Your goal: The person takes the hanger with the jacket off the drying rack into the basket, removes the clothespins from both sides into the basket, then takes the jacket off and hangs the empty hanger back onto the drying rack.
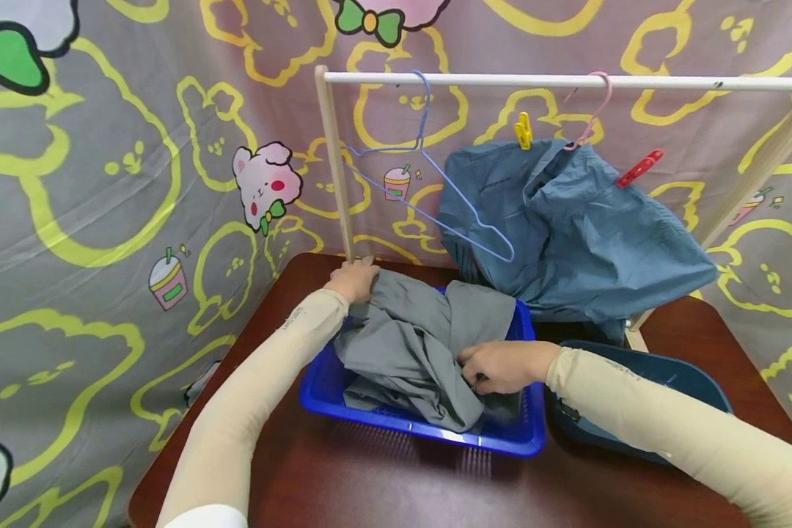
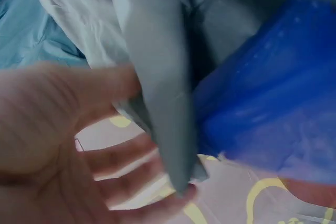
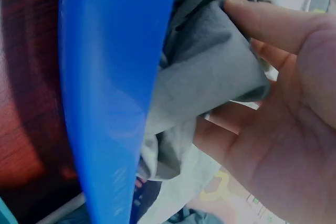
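A crumpled grey garment (image 1: pixel 405 334) lies bunched in a blue plastic basket (image 1: pixel 396 424), part of it over the back rim. My left hand (image 1: pixel 354 280) is at the cloth's far left corner. In the left wrist view, a hanging fold of the grey cloth (image 2: pixel 157 77) passes between that hand's thumb and fingers. Over the basket's right side, my right hand (image 1: pixel 504 365) grips the garment. Seen from the right wrist, its thumb and fingers (image 3: pixel 218 135) are on either side of a thick grey fold (image 3: pixel 215 77), close to the basket's wall (image 3: pixel 115 87).
Behind the basket stands a rack with a white rail (image 1: pixel 488 79). An unloaded blue hanger (image 1: pixel 429 150) hangs there, beside a blue garment (image 1: pixel 567 220) on a pink hanger (image 1: pixel 600 110) with yellow (image 1: pixel 523 132) and red pegs (image 1: pixel 640 169). A dark teal basin (image 1: pixel 686 374) sits right.
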{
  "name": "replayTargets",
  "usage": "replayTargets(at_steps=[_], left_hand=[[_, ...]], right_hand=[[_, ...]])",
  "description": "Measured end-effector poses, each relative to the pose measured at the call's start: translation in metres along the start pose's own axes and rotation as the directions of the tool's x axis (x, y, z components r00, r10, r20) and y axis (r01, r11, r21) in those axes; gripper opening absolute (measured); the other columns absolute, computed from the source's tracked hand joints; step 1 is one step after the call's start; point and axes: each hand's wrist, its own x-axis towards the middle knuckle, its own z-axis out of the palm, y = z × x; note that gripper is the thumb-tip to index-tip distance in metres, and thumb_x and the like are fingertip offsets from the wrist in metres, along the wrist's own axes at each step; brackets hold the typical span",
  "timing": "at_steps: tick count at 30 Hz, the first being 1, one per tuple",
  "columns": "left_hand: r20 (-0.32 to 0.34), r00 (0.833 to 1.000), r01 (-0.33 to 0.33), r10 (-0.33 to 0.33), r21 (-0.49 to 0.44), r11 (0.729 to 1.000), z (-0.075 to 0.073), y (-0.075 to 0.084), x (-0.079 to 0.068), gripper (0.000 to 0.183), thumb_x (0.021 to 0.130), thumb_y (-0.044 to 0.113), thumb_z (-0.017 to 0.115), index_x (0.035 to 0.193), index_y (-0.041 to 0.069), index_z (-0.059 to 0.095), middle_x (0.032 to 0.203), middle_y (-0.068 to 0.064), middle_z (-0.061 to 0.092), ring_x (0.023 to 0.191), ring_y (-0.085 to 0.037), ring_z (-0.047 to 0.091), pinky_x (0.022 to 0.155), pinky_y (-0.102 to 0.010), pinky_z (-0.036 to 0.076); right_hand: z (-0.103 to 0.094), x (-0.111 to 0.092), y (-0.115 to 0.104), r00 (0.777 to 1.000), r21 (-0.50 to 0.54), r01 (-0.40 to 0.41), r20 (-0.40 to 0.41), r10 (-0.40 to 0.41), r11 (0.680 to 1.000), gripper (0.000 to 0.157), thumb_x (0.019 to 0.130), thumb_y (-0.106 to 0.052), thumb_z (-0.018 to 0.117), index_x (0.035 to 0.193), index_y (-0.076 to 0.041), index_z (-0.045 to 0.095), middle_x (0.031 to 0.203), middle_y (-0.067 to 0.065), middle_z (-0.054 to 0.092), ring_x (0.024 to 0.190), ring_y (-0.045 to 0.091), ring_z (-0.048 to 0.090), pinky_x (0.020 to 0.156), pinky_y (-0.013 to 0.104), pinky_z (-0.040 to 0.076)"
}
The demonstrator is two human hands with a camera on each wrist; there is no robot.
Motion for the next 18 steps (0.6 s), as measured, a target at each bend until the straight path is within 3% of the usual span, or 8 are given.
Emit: replayTargets(at_steps=[4, 6, 8, 12, 14, 16, 18], left_hand=[[-0.111, 0.993, -0.031, 0.040, 0.087, 0.996, 0.003, 0.002, 0.003, 0.029, 0.097, 0.008, 0.050, 0.124, 0.010, 0.061, 0.128, -0.016, 0.054, 0.105, -0.039, 0.056, 0.076, -0.050, 0.050], [-0.129, 0.990, -0.035, 0.049, 0.108, 0.994, 0.000, 0.004, 0.003, 0.026, 0.098, 0.005, 0.047, 0.115, 0.009, 0.065, 0.118, -0.016, 0.059, 0.096, -0.036, 0.059, 0.072, -0.048, 0.051], [-0.122, 0.991, -0.033, 0.049, 0.129, 0.991, -0.002, 0.005, 0.002, 0.026, 0.098, 0.007, 0.046, 0.115, 0.008, 0.066, 0.118, -0.017, 0.058, 0.099, -0.036, 0.057, 0.077, -0.049, 0.049], [-0.061, 0.997, -0.046, 0.053, 0.120, 0.992, -0.007, 0.010, -0.002, 0.029, 0.097, 0.013, 0.049, 0.124, 0.010, 0.061, 0.131, -0.020, 0.047, 0.115, -0.040, 0.043, 0.089, -0.055, 0.040], [-0.013, 0.995, -0.101, 0.102, 0.070, 0.992, -0.009, 0.013, -0.007, 0.027, 0.097, 0.011, 0.048, 0.122, 0.009, 0.060, 0.130, -0.021, 0.043, 0.115, -0.040, 0.039, 0.088, -0.053, 0.039], [0.045, 0.981, -0.188, 0.187, 0.014, 0.982, -0.011, 0.019, -0.013, 0.021, 0.096, 0.008, 0.046, 0.111, 0.009, 0.061, 0.120, -0.017, 0.047, 0.110, -0.034, 0.039, 0.083, -0.045, 0.039], [0.127, 0.946, -0.295, 0.298, -0.043, 0.955, -0.012, 0.027, -0.019, 0.016, 0.095, 0.002, 0.043, 0.096, 0.009, 0.058, 0.101, -0.011, 0.049, 0.095, -0.026, 0.041, 0.076, -0.037, 0.037]], right_hand=[[0.000, 0.002, -0.008, 0.998, -0.024, 0.050, 0.045, -0.049, 0.998, 0.012, 0.086, -0.015, 0.068, 0.077, -0.021, 0.063, 0.092, -0.010, 0.047, 0.078, 0.006, 0.048, 0.072, 0.023, 0.044], [0.001, 0.003, -0.010, 0.997, -0.045, 0.069, 0.044, -0.067, 0.997, 0.012, 0.084, -0.014, 0.069, 0.076, -0.020, 0.063, 0.087, -0.011, 0.045, 0.076, 0.006, 0.048, 0.071, 0.022, 0.044], [0.001, 0.004, -0.011, 0.996, -0.064, 0.077, 0.044, -0.075, 0.995, 0.012, 0.083, -0.014, 0.070, 0.075, -0.020, 0.063, 0.083, -0.011, 0.045, 0.074, 0.006, 0.048, 0.069, 0.022, 0.043], [0.002, 0.003, -0.013, 0.996, -0.049, 0.036, 0.081, -0.032, 0.998, 0.016, 0.083, -0.016, 0.070, 0.072, -0.023, 0.060, 0.080, -0.013, 0.044, 0.072, 0.006, 0.047, 0.068, 0.022, 0.043], [0.002, 0.002, -0.014, 0.995, -0.022, 0.021, 0.099, -0.019, 1.000, 0.018, 0.084, -0.017, 0.070, 0.072, -0.023, 0.059, 0.080, -0.014, 0.043, 0.072, 0.005, 0.046, 0.067, 0.022, 0.042], [0.003, 0.001, -0.015, 0.994, -0.002, 0.027, 0.104, -0.027, 1.000, 0.016, 0.084, -0.018, 0.070, 0.073, -0.023, 0.059, 0.080, -0.014, 0.044, 0.073, 0.005, 0.046, 0.068, 0.021, 0.042], [0.002, -0.001, -0.015, 0.994, 0.026, 0.030, 0.102, -0.033, 0.999, 0.012, 0.083, -0.019, 0.070, 0.076, -0.024, 0.062, 0.083, -0.015, 0.046, 0.075, 0.005, 0.047, 0.070, 0.022, 0.043]])
